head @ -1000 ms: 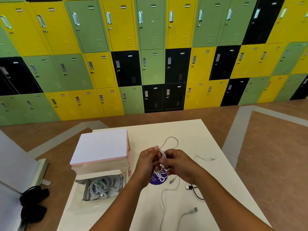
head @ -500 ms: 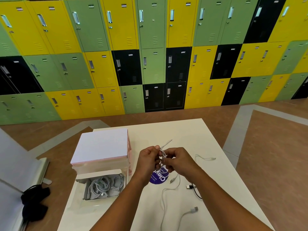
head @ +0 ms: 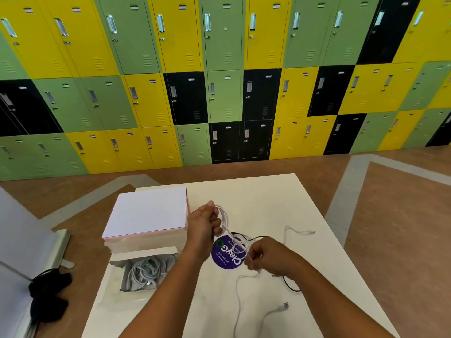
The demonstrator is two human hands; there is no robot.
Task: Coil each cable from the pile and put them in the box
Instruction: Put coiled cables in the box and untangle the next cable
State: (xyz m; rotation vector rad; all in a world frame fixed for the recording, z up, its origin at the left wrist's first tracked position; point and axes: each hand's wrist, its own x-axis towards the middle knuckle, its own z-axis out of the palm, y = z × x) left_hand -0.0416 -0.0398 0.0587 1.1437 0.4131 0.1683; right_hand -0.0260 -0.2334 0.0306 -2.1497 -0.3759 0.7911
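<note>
Nearest to me, the free length of the white cable (head: 225, 219) runs loose over the desk (head: 256, 191). I judge it is left lying there so that it can slide without weight while I wind. A plug (head: 283, 307) rests a little to the right of it, but I cannot tell if it belongs to the same cable. A black cable (head: 290, 285) curves out from under my right forearm and is not yet coiled. To the left, the open box (head: 146, 252) sits near the desk's corner with several pale coiled cables inside, close enough that a finished coil has only a short way to go. My right hand (head: 266, 256) is just above the desk with a narrow grip, the fingers curled and pinching the white cable where it leaves the coil. I think it guides the next turn. Between the hands a round purple sticker (head: 227, 256) lies flat on the desk. Farther away, my left hand (head: 203, 228) has its grip closed around the loops, holding them up so that they cannot spring open. The black cable seems to cross the white one near the sticker, which could cause a tangle. Beyond the right hand a second white cable (head: 300, 231) lies alone. A flat white carton (head: 148, 215) stands behind the box, and the lockers (head: 219, 69) close the view.
</note>
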